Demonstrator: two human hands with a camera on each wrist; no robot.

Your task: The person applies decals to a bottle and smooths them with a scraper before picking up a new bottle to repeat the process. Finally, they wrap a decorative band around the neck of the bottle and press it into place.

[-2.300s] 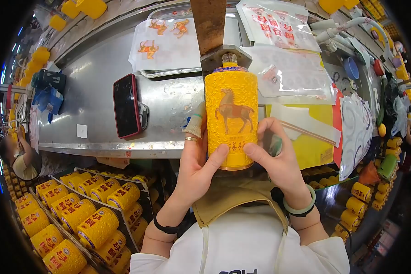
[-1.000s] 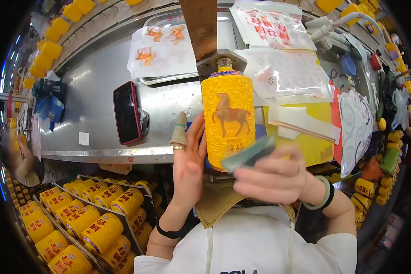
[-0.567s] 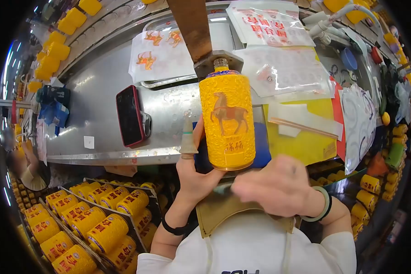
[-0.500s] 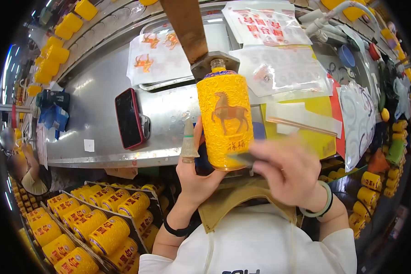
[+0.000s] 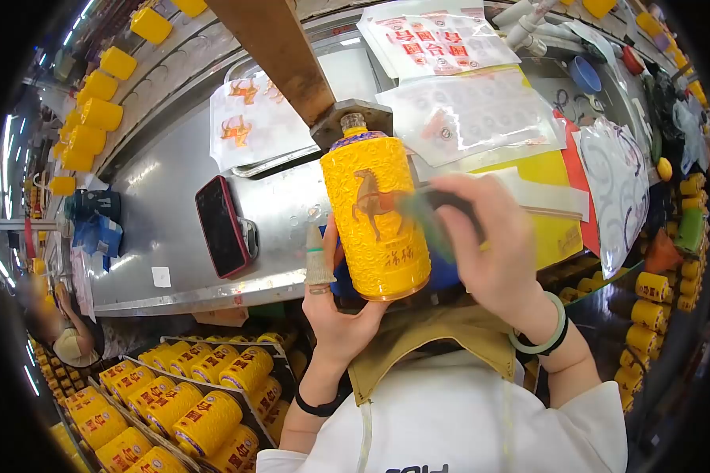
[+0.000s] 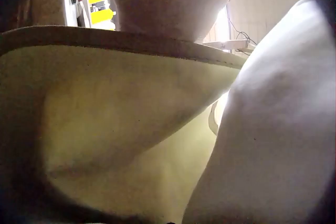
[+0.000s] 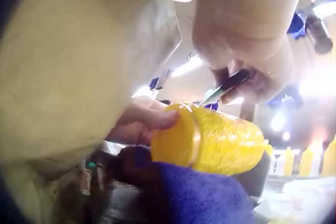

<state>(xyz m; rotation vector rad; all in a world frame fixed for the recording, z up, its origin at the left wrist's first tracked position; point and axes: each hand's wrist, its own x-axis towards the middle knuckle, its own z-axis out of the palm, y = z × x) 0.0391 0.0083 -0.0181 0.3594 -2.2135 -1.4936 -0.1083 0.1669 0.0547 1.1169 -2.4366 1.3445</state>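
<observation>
A yellow embossed bottle [image 5: 377, 229] with a brown horse picture lies with its neck at a metal holder [image 5: 350, 118]. The left hand [image 5: 339, 319] supports its lower left side, thumb at the base; a finger wears a pale cover. In the right wrist view the left hand [image 7: 139, 121] touches the base of the bottle [image 7: 215, 142]. Blurred in the head view, the right hand [image 5: 493, 244] pinches a dark-edged greenish flat tool [image 5: 430, 217] against the bottle beside the horse. The right wrist view shows the right hand [image 7: 244, 61] above the bottle with the tool [image 7: 228, 86]. Cloth fills most of the left wrist view.
A red-cased phone [image 5: 222, 226] lies on the metal table [image 5: 150, 205]. Horse decals [image 5: 237, 130] and printed sheets [image 5: 434, 39] lie behind. A blue cloth [image 7: 202, 192] is under the bottle. Crates of yellow bottles [image 5: 209, 422] stand at lower left; a person is at far left.
The right hand with the tool has moved from the bottle's lower end up to beside the horse. The left hand remains at the base. The head view has shifted, and the bottle appears more tilted.
</observation>
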